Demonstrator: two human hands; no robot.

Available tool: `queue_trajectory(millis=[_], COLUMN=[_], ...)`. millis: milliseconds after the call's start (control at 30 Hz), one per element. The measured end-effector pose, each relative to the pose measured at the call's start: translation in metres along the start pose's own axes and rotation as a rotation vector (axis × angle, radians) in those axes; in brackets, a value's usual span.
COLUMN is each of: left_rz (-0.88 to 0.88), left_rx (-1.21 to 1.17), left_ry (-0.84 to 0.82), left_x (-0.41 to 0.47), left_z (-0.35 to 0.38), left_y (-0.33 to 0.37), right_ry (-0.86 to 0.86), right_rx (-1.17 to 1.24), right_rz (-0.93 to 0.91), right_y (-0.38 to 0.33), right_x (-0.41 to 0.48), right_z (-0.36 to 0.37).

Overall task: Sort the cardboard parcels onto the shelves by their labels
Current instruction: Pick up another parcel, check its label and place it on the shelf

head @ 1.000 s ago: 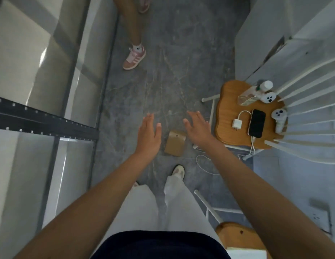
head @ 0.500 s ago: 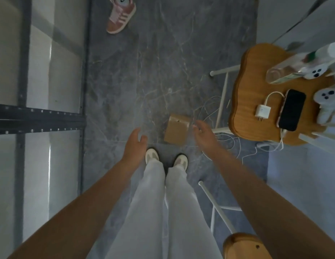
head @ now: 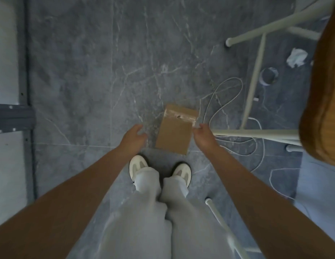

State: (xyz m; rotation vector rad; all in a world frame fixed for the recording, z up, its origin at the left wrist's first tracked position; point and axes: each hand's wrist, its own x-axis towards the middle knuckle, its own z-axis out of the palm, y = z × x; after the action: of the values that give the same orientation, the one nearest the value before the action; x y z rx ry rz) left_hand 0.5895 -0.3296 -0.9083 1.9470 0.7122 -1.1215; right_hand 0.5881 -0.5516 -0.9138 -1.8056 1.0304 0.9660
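Observation:
A small flat cardboard parcel lies on the grey marble floor just ahead of my white shoes; a strip of clear tape crosses its far end. My left hand hovers to the parcel's left, fingers curled and apart, a short gap away. On the parcel's right, my right hand reaches down with its fingertips at the right edge near the tape. Whether they touch is unclear. Neither hand holds anything.
A grey metal shelf frame runs along the left edge. White chair legs and the wooden seat crowd the right. Loose white cables lie beside the parcel; crumpled paper sits under the chair.
The view has dropped closer to the floor. Both hands have lowered to either side of the parcel, and the other person's shoe has left the frame.

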Motion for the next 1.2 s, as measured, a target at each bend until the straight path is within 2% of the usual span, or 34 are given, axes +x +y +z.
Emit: queue_trajectory(millis=[167,233,333,433,733,1000,1200], left_rz=[-0.017,-0.045,-0.115,-0.102,-0.057,0.052,0.1], left_rx=[-0.036,-0.103,-0.25,-0.289,-0.447,-0.579,-0.593], left_ry=[-0.02,-0.034,-0.124,-0.211,-0.055,0.041,0.152], left_x=[0.074,0.088,0.092,0.081,-0.038,-0.19,-0.281], left_z=[0.039,0.055,0.073,0.074,-0.007,-0.083,-0.143], left_y=[-0.017,-0.022,-0.024,-0.022,-0.008,0.057,0.099], right_ry=[0.019,-0.006,-0.092,-0.116,-0.181,-0.189,-0.223], right_rx=[0.02,0.124,0.346,0.395,0.429,0.325,0.297], right_rz=[0.025,0.085,0.203,0.187,-0.024,-0.114,-0.214], right_y=[0.031,0.04,0.046,0.041,-0.035,-0.124,-0.186], right_x=[0.073,0.09,0.095,0.077,-0.062,-0.2,-0.315], right_z=[0.024,0.03,0.035,0.036,0.012,-0.03,-0.065])
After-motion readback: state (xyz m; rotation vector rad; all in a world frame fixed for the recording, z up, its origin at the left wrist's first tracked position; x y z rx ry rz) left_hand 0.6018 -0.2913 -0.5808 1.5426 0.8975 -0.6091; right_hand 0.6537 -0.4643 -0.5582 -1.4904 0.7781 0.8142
